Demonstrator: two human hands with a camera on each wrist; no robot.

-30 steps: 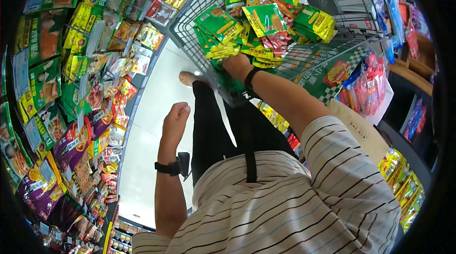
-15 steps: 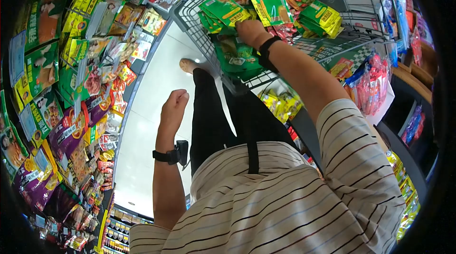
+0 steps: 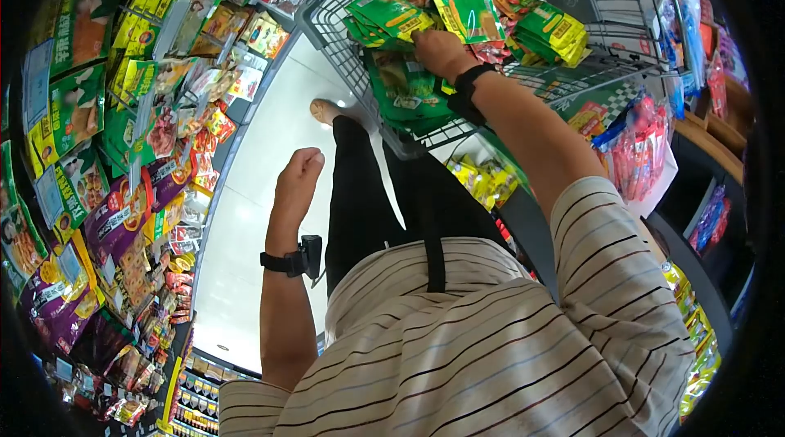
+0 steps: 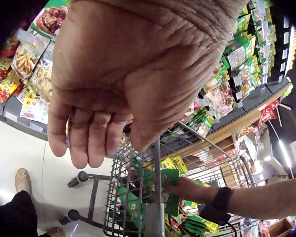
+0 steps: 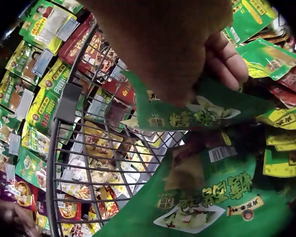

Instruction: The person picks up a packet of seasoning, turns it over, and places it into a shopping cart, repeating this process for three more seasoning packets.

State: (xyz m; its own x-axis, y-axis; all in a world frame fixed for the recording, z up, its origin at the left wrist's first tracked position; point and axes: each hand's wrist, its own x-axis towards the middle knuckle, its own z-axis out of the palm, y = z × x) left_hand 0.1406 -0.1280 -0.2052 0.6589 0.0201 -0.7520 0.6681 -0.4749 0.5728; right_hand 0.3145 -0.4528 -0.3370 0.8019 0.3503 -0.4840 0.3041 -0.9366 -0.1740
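My right hand (image 3: 441, 54) is inside the near side of a wire shopping cart (image 3: 315, 28). In the right wrist view it pinches the upper part of a green food packet (image 5: 207, 111) printed with a dish of food. Beneath that lies another large green packet (image 5: 227, 202) with a similar print. Around the fingers in the head view are smaller green-and-yellow packets (image 3: 388, 13) and a green packet (image 3: 468, 16) with a pale design. My left hand (image 3: 298, 179) hangs beside my leg, fingers loosely bent and holding nothing; its palm shows in the left wrist view.
A shelf wall of hanging food packets (image 3: 69, 122) runs along the left. Pink-wrapped goods (image 3: 642, 147) stand to the right of the cart. Yellow packets (image 3: 482, 179) lie low past the cart's near corner. Pale floor (image 3: 245, 273) shows between shelf and legs.
My right hand has moved up and to the right from the cart's near corner. Large green packets now show in that corner. My left hand has risen slightly.
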